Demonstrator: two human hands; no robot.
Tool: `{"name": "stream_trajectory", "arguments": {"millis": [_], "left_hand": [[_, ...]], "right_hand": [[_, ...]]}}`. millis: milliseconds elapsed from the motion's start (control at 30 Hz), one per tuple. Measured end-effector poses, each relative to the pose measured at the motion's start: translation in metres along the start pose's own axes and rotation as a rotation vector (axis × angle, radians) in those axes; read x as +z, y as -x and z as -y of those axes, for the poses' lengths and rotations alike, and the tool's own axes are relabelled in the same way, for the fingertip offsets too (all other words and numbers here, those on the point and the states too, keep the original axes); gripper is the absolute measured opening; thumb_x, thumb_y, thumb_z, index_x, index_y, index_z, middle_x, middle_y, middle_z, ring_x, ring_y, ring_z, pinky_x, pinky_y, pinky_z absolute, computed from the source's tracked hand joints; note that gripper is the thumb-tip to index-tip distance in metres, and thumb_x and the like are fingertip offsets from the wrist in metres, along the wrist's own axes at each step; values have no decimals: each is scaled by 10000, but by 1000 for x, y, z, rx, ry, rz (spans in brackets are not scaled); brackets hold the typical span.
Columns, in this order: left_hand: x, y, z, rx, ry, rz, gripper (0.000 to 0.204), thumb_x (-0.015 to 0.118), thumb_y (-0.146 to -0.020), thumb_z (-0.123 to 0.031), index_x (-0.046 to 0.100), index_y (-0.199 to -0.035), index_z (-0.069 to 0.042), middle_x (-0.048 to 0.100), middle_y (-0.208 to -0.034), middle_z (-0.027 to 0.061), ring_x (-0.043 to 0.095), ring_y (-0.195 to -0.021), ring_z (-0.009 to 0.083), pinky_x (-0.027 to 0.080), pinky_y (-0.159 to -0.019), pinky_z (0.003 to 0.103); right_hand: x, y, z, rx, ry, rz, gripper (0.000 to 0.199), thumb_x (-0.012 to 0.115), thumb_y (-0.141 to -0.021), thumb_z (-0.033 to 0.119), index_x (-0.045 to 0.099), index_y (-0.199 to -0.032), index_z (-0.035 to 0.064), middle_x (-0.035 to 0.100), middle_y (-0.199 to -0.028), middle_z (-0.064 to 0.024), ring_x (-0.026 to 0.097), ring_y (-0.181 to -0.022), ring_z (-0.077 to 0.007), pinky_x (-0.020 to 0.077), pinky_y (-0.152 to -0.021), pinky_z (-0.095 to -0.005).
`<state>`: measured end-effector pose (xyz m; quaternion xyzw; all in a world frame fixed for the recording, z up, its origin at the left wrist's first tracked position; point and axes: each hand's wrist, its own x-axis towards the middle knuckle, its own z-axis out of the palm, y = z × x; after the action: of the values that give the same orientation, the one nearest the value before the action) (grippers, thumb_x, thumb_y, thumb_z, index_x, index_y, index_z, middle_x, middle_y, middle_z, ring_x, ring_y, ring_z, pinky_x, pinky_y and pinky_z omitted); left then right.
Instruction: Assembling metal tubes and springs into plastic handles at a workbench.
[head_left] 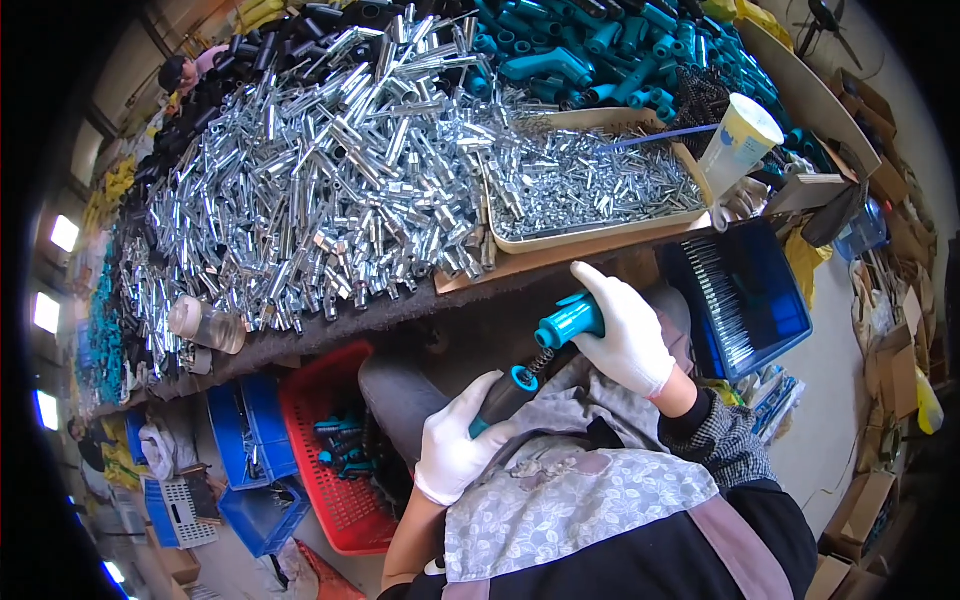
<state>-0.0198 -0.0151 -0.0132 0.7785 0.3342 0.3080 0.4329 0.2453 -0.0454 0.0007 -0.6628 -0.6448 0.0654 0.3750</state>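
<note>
My left hand, in a white glove, is wrapped round a black tubular handle with a teal ring at its upper end. From that end a coil spring sticks out toward a teal plastic housing with a small lever. The housing is gripped by my right hand, also gloved in white. Both parts are tilted and nearly in line over my lap, with the spring between them. Whether the spring reaches inside the housing I cannot tell.
A heap of shiny metal parts covers the bench. Beside it are a tray of small metal pieces, a paper cup and teal housings. A red basket and blue bins stand lower left; a blue bin is right.
</note>
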Motion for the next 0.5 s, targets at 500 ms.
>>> {"name": "stream_trajectory", "arguments": {"millis": [500], "left_hand": [[-17, -10, 2, 22, -293, 129, 580, 796, -819, -343, 613, -1295, -67, 708, -1046, 200, 712, -922, 369, 567, -778, 402]], "right_hand": [[-27, -11, 13, -324, 46, 204, 726, 792, -681, 95, 556, -1367, 72, 642, -976, -139, 623, -906, -335, 499, -806, -420]]}}
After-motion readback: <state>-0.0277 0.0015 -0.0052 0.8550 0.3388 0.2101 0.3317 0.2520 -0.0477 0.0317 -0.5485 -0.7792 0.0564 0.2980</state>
